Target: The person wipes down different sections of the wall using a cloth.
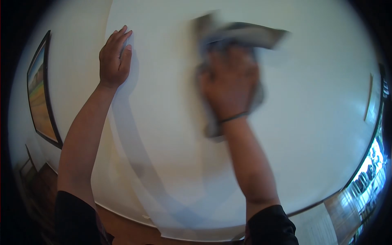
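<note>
1. The fingers of the right hand [230, 81] were spread over a grey cloth [257, 36]; motion blur hid whether they gripped it or only pressed on it, so I could not tell.
2. The fingers of the left hand [115, 61] were extended and unclenched, holding nothing, with the thumb a little apart; the hand lay against a large white surface [171, 114], close to that surface's left edge.
3. The cloth was on the white surface, beneath the right hand; folds stuck out past the fingertips, above and to the right, and more of it showed along both sides of the palm and below.
4. A dark band [234, 117] circled the right wrist.
5. Both forearms were bare up to a dark left sleeve [75, 216] and a dark right sleeve [269, 226].
6. A shadow [136, 147] ran down the white surface beside the left forearm.
7. Farther out, a framed picture [41, 94] hung on the left, well apart from the hands. Brown floor [130, 223] showed below, and bright glass [372, 161] stood at the far right.
</note>
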Available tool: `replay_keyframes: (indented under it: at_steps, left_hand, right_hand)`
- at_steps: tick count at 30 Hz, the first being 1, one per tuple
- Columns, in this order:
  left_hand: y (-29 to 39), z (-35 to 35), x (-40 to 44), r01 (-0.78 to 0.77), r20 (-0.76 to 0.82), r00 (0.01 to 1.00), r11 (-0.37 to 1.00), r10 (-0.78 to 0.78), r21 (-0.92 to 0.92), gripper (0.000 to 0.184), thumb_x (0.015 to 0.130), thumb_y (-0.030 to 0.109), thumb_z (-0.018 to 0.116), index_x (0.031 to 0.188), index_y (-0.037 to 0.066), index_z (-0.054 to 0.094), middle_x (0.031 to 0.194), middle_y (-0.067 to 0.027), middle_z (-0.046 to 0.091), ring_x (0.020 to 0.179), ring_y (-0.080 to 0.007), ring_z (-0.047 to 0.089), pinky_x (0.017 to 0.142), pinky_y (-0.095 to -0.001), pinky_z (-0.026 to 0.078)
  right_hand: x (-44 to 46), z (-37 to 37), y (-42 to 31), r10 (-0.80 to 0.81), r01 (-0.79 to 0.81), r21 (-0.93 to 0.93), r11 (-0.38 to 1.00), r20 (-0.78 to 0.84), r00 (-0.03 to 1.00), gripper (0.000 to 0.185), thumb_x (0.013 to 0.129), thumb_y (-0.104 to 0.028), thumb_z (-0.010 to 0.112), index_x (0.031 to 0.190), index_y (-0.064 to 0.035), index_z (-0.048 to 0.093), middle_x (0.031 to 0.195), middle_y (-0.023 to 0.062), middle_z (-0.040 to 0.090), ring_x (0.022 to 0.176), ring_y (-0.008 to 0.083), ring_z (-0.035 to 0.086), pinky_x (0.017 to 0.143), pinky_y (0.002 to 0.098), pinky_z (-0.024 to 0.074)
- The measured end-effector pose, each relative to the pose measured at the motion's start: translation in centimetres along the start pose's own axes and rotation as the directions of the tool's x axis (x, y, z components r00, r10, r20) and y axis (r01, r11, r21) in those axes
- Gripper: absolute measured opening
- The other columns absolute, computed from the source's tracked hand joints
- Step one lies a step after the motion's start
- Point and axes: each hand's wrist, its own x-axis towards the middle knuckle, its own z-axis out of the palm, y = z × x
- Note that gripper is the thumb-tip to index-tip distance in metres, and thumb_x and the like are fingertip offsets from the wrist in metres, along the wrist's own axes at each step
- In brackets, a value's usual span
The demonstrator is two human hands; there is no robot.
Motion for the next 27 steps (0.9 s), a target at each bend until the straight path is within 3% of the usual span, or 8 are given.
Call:
replay_keyframes:
  at_steps: [9,14,17,20,21,22,25,27]
  left_hand:
    - [1.1,0.1,-0.5,0.005,-0.031,1.000,0.997,-0.002,0.083,0.039,0.094,0.013,0.058,0.132,0.008,0.065,0.143,-0.0124,0.062,0.136,-0.0385,0.055,0.111,-0.0483,0.044]
    - [0.8,0.4,-0.6,0.013,-0.083,0.997,0.999,-0.010,0.031,0.041,0.094,0.024,0.061,0.134,0.015,0.064,0.144,-0.0077,0.062,0.136,-0.0359,0.054,0.110,-0.0500,0.042]
    - [1.0,0.1,-1.0,0.002,-0.073,0.997,0.992,0.007,0.125,0.041,0.094,0.023,0.064,0.134,0.010,0.063,0.145,-0.0110,0.061,0.135,-0.0381,0.055,0.110,-0.0488,0.044]
    - [0.7,0.7,-1.1,0.026,-0.094,0.995,0.993,-0.015,0.114,0.041,0.095,0.024,0.064,0.133,0.011,0.063,0.143,-0.0111,0.062,0.134,-0.0363,0.056,0.108,-0.0491,0.045]
    - [0.6,0.9,-1.0,0.039,-0.104,0.994,0.992,-0.026,0.122,0.041,0.095,0.024,0.064,0.133,0.011,0.063,0.143,-0.0111,0.062,0.134,-0.0363,0.056,0.108,-0.0491,0.045]
    - [0.8,0.8,-0.9,0.038,-0.115,0.993,0.991,-0.023,0.132,0.040,0.094,0.025,0.065,0.132,0.011,0.063,0.142,-0.0108,0.062,0.133,-0.0351,0.057,0.107,-0.0495,0.045]
    - [1.3,0.3,-0.3,0.029,-0.138,0.990,0.987,-0.007,0.156,0.041,0.096,0.029,0.065,0.133,0.011,0.063,0.140,-0.0102,0.063,0.130,-0.0328,0.059,0.105,-0.0486,0.046]
    - [2.1,-0.2,-0.5,0.025,-0.124,0.992,0.986,-0.005,0.163,0.042,0.097,0.032,0.065,0.133,0.012,0.063,0.139,-0.0100,0.064,0.128,-0.0317,0.060,0.104,-0.0473,0.047]
  right_hand:
    - [-21.0,-0.6,-13.5,-0.889,0.637,0.635,0.438,0.198,0.413,0.045,0.084,-0.033,0.067,0.123,-0.0116,0.070,0.146,0.0156,0.054,0.140,0.0368,0.045,0.121,0.0622,0.0291]
    - [-8.5,-8.0,0.2,-0.243,0.119,0.276,0.954,0.476,0.845,0.061,0.064,-0.034,0.083,0.123,-0.0219,0.073,0.131,0.0091,0.064,0.131,0.0331,0.053,0.115,0.0555,0.0369]
    - [-9.0,-8.2,13.7,0.062,-0.052,-0.311,0.949,0.024,0.998,0.057,0.073,-0.024,0.077,0.129,-0.0149,0.070,0.132,0.0167,0.065,0.128,0.0371,0.056,0.111,0.0475,0.0437]
    - [-17.5,-10.3,33.1,0.280,-0.318,-0.525,0.790,-0.153,0.948,0.050,0.096,-0.026,0.065,0.142,-0.0077,0.057,0.146,0.0159,0.058,0.135,0.0305,0.055,0.114,0.0396,0.0444]
    - [-25.0,-11.3,45.8,0.220,0.168,-0.967,0.192,0.209,0.953,0.050,0.104,-0.025,0.054,0.151,-0.0105,0.047,0.153,0.0134,0.051,0.141,0.0292,0.049,0.118,0.0380,0.0405]
    - [-25.1,-14.5,43.5,0.511,-0.114,-0.903,0.415,0.127,0.850,0.050,0.103,-0.030,0.051,0.150,-0.0110,0.049,0.152,0.0132,0.052,0.142,0.0285,0.048,0.118,0.0395,0.0388]
    - [-25.3,-17.9,38.2,0.910,-0.117,-0.945,0.307,0.256,0.325,0.057,0.103,-0.046,0.044,0.147,-0.0123,0.054,0.149,0.0125,0.056,0.143,0.0267,0.047,0.119,0.0439,0.0339]
    - [-25.4,-17.2,35.8,0.928,-0.146,-0.951,0.272,0.219,0.301,0.058,0.104,-0.048,0.042,0.145,-0.0104,0.056,0.147,0.0136,0.057,0.143,0.0272,0.048,0.119,0.0459,0.0331]
